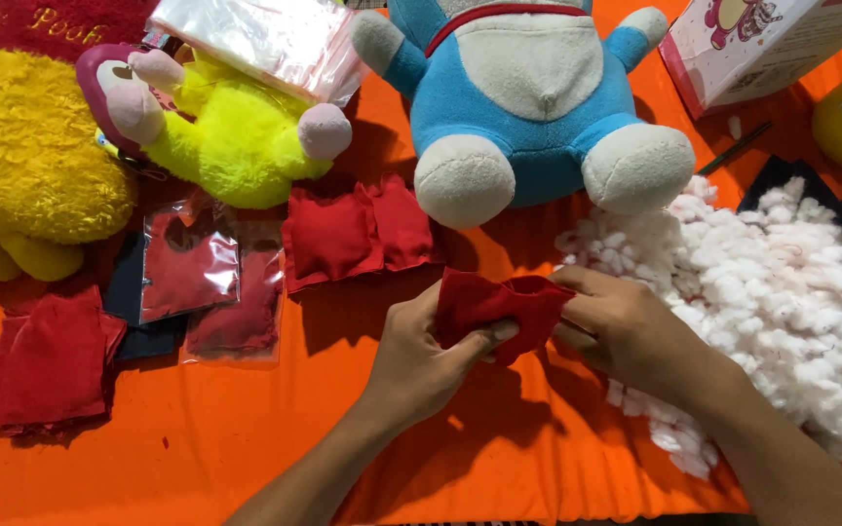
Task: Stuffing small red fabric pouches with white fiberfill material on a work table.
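I hold the red pouch (pixel 499 307) in the middle of the orange cloth (pixel 246 438), my left hand (pixel 421 360) pinching its near edge with thumb and fingers closed so the mouth stays open. My right hand (pixel 616 326) grips the other side, fingers tucked at the opening. The stuffing (pixel 782 282) lies just right, within reach; finished pouches (pixel 358 234) sit farther left.

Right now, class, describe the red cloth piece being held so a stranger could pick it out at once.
Start at the big blue plush toy at the top; below its feet, the left hand and right hand grip the red pouch. Unlike the stuffed red cushions nearby, it is limp and off the orange cloth.
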